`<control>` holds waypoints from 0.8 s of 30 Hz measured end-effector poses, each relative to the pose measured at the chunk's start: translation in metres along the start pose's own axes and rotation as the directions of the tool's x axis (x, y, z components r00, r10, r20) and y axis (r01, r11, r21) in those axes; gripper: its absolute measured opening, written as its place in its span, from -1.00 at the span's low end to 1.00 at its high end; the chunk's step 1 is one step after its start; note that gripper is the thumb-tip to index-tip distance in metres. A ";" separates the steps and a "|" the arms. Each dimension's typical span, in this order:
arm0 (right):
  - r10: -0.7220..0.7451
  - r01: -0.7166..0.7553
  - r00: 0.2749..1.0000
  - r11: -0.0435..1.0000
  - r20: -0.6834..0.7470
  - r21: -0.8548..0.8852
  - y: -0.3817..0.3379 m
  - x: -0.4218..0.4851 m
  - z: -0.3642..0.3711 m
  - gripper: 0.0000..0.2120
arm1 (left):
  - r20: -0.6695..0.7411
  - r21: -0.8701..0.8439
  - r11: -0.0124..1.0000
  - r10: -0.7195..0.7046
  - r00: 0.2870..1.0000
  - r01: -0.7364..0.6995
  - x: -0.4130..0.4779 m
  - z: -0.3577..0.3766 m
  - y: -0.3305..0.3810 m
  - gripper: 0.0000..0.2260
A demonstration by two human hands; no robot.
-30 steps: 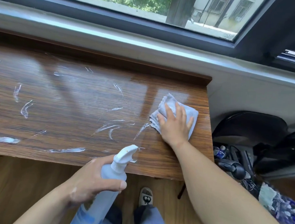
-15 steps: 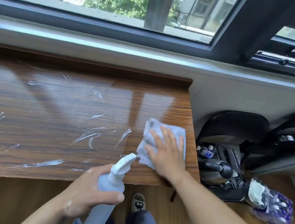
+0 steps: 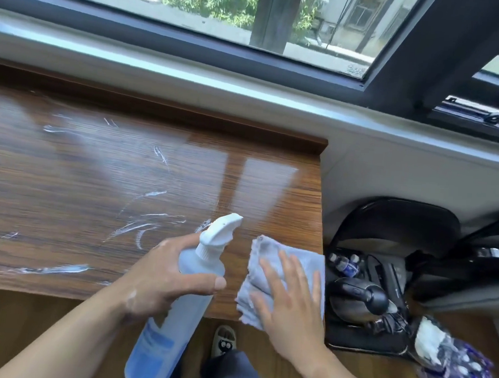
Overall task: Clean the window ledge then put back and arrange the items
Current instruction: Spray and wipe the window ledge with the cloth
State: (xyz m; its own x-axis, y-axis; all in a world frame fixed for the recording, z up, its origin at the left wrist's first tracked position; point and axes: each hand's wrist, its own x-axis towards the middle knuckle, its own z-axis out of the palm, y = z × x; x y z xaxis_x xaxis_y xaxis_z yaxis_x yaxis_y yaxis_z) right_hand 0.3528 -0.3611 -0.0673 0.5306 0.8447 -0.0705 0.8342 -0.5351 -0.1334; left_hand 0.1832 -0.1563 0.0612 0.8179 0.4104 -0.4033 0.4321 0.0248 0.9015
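Note:
The glossy brown wooden ledge runs under the window and carries several white foam streaks. My right hand lies flat, fingers spread, on a folded pale grey-blue cloth at the ledge's front right corner. My left hand grips a translucent blue spray bottle with a white trigger head, its nozzle aimed at the ledge beside the cloth.
On the floor to the right of the ledge stand a black tray with a steel kettle, small bottles, a black bag and a purple plastic packet. The grey sill and dark window frame lie behind. My slippered foot shows below.
My right hand has dragged the cloth from the ledge's far right toward the front edge. My left hand has lifted the spray bottle higher, closer to the cloth.

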 end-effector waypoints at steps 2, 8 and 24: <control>-0.021 0.021 1.000 1.000 0.002 -0.008 0.007 -0.009 0.000 -0.46 | -0.019 -0.005 1.000 0.004 1.000 -0.004 0.006 0.000 0.004 -0.49; 0.092 -0.091 0.995 0.995 -0.023 0.048 0.030 0.094 -0.011 -0.31 | -0.059 0.007 1.000 0.011 0.998 -0.011 0.027 0.003 0.015 -0.48; 0.056 -0.057 0.997 0.998 0.047 0.039 -0.073 0.286 -0.025 -0.38 | -0.220 -0.008 1.000 -0.004 0.976 0.002 0.015 -0.038 0.006 -0.50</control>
State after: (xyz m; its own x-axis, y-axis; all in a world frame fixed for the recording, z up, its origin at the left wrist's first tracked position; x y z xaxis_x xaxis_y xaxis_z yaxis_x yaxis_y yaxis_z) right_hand 0.4474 -0.0810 -0.0533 0.5684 0.8133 -0.1239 0.7959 -0.5818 -0.1674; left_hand 0.1841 -0.1151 0.0668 0.7126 0.6005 -0.3627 0.4311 0.0329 0.9017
